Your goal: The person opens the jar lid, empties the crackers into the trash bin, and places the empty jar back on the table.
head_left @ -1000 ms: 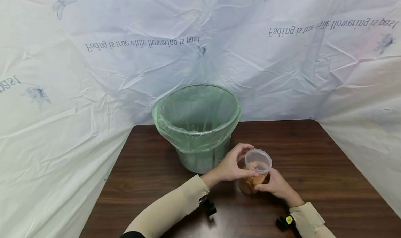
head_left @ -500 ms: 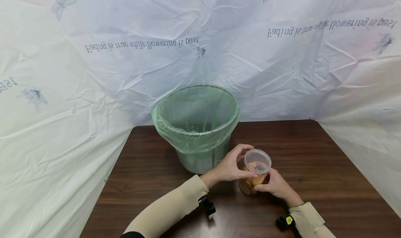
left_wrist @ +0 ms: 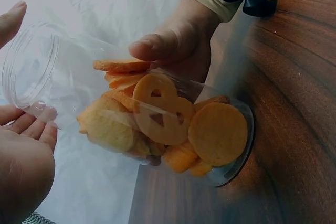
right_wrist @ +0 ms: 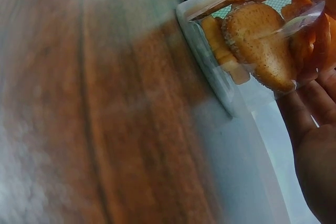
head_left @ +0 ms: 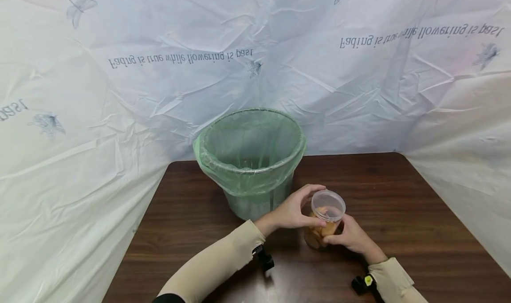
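Observation:
A clear plastic jar (head_left: 318, 237) of cookies (left_wrist: 163, 108) stands slightly tilted over the brown tabletop, its base right at the wood. My left hand (head_left: 290, 213) has thumb and fingers round the jar's clear round lid (head_left: 328, 203) at the top. Lower down, my right hand (head_left: 353, 238) grips the jar's side, the thumb in front and the fingers behind. Through the wall in the left wrist view, round cookies and a pretzel-shaped cookie (left_wrist: 157, 111) show. The right wrist view catches the right hand's fingers (right_wrist: 310, 103) against the jar near a rough-surfaced cookie (right_wrist: 258, 45).
Behind and left of the jar stands a waste bin (head_left: 249, 209) with a green plastic liner (head_left: 255, 185) folded over its rim. The dark wooden table (head_left: 179, 249) reaches back to a white printed plastic sheet (head_left: 223, 81) hanging around it.

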The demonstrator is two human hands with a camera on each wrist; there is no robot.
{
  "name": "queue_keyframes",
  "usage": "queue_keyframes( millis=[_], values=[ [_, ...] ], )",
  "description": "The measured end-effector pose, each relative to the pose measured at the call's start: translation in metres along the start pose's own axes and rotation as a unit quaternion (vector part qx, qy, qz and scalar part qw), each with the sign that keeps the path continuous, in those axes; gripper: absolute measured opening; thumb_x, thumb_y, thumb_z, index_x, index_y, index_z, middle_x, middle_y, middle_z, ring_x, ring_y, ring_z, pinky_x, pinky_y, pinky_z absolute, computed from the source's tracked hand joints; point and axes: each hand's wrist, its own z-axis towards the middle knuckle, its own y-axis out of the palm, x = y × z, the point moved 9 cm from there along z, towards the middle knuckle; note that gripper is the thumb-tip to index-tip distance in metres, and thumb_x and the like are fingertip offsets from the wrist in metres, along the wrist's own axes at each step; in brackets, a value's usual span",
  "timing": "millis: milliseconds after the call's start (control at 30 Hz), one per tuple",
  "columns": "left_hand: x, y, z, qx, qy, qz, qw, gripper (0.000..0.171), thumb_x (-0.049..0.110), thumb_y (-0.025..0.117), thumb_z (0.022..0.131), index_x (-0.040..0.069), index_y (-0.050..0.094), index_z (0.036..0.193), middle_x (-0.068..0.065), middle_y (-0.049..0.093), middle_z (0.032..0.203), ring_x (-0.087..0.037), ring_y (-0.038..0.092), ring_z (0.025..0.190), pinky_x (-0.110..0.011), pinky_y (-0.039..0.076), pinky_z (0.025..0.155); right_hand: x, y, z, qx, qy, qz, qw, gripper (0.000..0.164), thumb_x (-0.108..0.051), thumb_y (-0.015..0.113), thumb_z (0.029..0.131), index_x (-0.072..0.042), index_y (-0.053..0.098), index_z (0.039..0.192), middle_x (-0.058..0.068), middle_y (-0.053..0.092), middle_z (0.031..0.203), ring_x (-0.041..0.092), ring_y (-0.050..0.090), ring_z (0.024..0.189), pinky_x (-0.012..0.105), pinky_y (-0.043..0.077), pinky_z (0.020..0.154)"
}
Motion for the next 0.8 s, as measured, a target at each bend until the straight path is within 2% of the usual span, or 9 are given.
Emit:
queue_keyframes(
  millis=[333,467,600,800],
  values=[
    [0.002,0.0,0.002,-0.008,0.03,-0.061,0.9977,0.078,-0.013,0.074,0.077,-0.007,0.034,0.144,-0.027,0.041,0.144,-0.03,0.048,0.131,-0.039,0.04,0.109,0.001,0.001,-0.001,-0.006,0.006,0.015,1.0,0.063,-0.003,0.087,0.066,0.002,0.058,0.121,-0.01,0.065,0.106,0.0,0.06,0.092,0.021,0.05,0.078],
    [0.002,0.0,0.006,-0.029,0.041,-0.08,0.9956,0.077,-0.016,0.072,0.077,-0.008,0.033,0.143,-0.027,0.039,0.145,-0.025,0.046,0.132,-0.037,0.04,0.11,0.001,0.001,-0.001,-0.007,0.008,0.012,1.0,0.064,-0.004,0.087,0.066,0.003,0.057,0.122,-0.01,0.065,0.107,0.0,0.06,0.093,0.021,0.05,0.079],
    [0.001,0.001,0.009,-0.062,0.045,-0.091,0.9929,0.078,-0.017,0.07,0.078,-0.005,0.032,0.145,-0.026,0.039,0.146,-0.018,0.046,0.132,-0.033,0.04,0.109,0.0,0.0,0.0,-0.007,0.004,0.015,1.0,0.064,-0.003,0.087,0.065,0.003,0.057,0.122,-0.01,0.065,0.107,0.0,0.06,0.093,0.021,0.05,0.079],
    [-0.003,0.005,0.011,-0.1,0.038,-0.111,0.9881,0.082,-0.018,0.069,0.078,-0.005,0.028,0.148,-0.028,0.041,0.143,-0.019,0.047,0.131,-0.034,0.04,0.109,-0.002,0.001,0.001,-0.008,-0.002,0.021,1.0,0.067,-0.002,0.087,0.065,0.001,0.057,0.124,-0.012,0.065,0.107,0.0,0.06,0.093,0.021,0.05,0.078]
  ],
)
